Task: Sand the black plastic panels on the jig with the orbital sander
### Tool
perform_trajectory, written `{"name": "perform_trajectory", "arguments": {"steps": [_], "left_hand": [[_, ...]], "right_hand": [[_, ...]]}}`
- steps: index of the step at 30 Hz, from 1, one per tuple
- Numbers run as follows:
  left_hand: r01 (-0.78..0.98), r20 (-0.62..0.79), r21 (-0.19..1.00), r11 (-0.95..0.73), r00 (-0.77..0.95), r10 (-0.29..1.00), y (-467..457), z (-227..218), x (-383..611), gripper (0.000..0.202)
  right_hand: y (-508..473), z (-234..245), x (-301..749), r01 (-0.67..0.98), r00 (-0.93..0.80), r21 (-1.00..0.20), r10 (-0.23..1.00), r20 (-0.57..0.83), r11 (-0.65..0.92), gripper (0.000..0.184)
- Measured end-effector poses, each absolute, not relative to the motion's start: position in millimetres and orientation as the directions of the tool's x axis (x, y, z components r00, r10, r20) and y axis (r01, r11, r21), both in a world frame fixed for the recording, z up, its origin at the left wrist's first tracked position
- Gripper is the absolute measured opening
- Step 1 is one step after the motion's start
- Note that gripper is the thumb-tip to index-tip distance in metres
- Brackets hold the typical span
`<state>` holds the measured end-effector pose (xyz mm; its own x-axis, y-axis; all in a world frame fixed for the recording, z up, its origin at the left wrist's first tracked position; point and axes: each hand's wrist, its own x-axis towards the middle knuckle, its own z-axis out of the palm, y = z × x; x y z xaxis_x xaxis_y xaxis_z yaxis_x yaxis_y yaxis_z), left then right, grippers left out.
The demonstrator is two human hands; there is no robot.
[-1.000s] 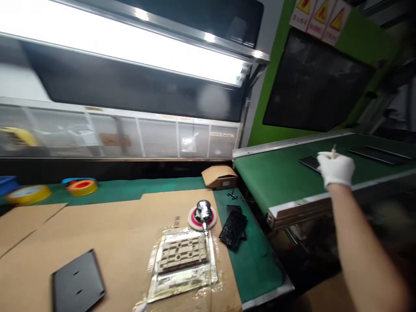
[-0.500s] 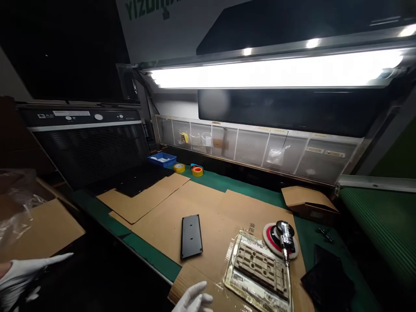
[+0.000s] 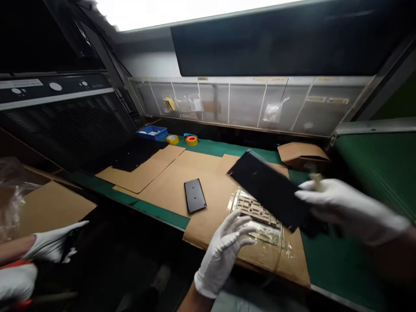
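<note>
My right hand (image 3: 344, 208), in a white glove, grips one end of a long flat black panel (image 3: 269, 190) and holds it tilted above the bench. Under the panel lies a pale fixture plate wrapped in clear plastic (image 3: 251, 210) on brown cardboard (image 3: 169, 186). My left hand (image 3: 224, 251), also gloved, hovers at the fixture's near edge with fingers spread and nothing in it. A smaller black plate (image 3: 195, 196) lies flat on the cardboard to the left.
Another person's gloved hands (image 3: 55, 245) show at the lower left. A blue bin (image 3: 152, 132) and tape rolls (image 3: 191, 140) sit at the back. A cardboard box (image 3: 302, 155) stands by the green conveyor (image 3: 380, 169). A vented machine (image 3: 65, 125) fills the left.
My right hand has come from the conveyor carrying the black panel over the fixture. My left hand has risen to the fixture's edge. The view swung left, then down.
</note>
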<state>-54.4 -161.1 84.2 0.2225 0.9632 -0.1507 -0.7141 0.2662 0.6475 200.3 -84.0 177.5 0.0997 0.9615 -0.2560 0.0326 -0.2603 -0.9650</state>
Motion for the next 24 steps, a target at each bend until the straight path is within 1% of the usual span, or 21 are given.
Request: {"name": "perform_trajectory", "arguments": {"steps": [1,2,3,4,6,8,11,14,16,18,20,22,24], "left_hand": [[-0.733,-0.126,0.635,0.244,0.213,0.969,-164.7,84.0,-54.8,0.061],[-0.744,-0.121,0.628,0.229,0.198,0.973,-169.2,83.2,-56.3,0.062],[-0.746,-0.135,0.627,0.225,0.18,0.974,-174.3,82.2,-58.5,0.063],[-0.74,-0.169,0.63,0.235,0.164,0.972,-179.5,81.0,-61.2,0.064],[-0.724,-0.256,0.635,0.268,0.13,0.958,-189.3,79.2,-66.3,0.067],[-0.717,-0.329,0.626,0.308,0.116,0.937,-196.6,77.9,-69.4,0.069],[-0.741,-0.391,0.538,0.401,0.202,0.898,-202.9,75.4,-69.9,0.062],[-0.766,-0.413,0.358,0.534,0.383,0.826,-205.4,71.2,-68.2,0.049],[-0.754,-0.408,0.212,0.621,0.51,0.758,-205.4,68.7,-67.1,0.049],[-0.729,-0.404,0.113,0.675,0.586,0.702,-204.2,67.7,-65.7,0.053],[-0.713,-0.426,0.094,0.695,0.602,0.675,-202.4,68.7,-63.0,0.056],[-0.709,-0.453,0.129,0.694,0.58,0.677,-201.1,70.9,-58.0,0.062],[-0.717,-0.467,0.188,0.671,0.536,0.703,-201.7,72.5,-50.7,0.067]], "right_hand": [[-100.0,161.6,188.2,0.029,-0.097,-0.921,0.916,-0.388,-0.387,0.042],[-114.6,145.0,173.4,0.03,-0.268,-0.875,0.839,-0.473,-0.484,0.046],[-128.1,128.8,157.3,0.021,-0.389,-0.843,0.772,-0.502,-0.537,0.049],[-140.8,114.1,141.8,-0.008,-0.442,-0.836,0.752,-0.488,-0.548,0.052],[-163.9,92.6,118.8,-0.048,-0.494,-0.828,0.734,-0.466,-0.559,0.054],[-183.3,82.4,111.2,-0.058,-0.5,-0.818,0.726,-0.472,-0.572,0.054],[-205.1,79.1,120.9,-0.027,-0.482,-0.778,0.69,-0.54,-0.627,0.052],[-220.2,74.9,135.1,-0.052,-0.455,-0.74,0.675,-0.58,-0.671,0.053],[-226.3,69.8,141.2,-0.117,-0.392,-0.735,0.711,-0.584,-0.668,0.052],[-228.8,65.5,145.1,-0.177,-0.3,-0.736,0.748,-0.592,-0.653,0.049],[-228.9,63.6,147.5,-0.217,-0.218,-0.731,0.762,-0.61,-0.647,0.049],[-228.6,64.1,148.5,-0.231,-0.161,-0.739,0.774,-0.613,-0.633,0.05],[-229.1,65.1,147.4,-0.212,-0.164,-0.753,0.782,-0.601,-0.623,0.051]]}}
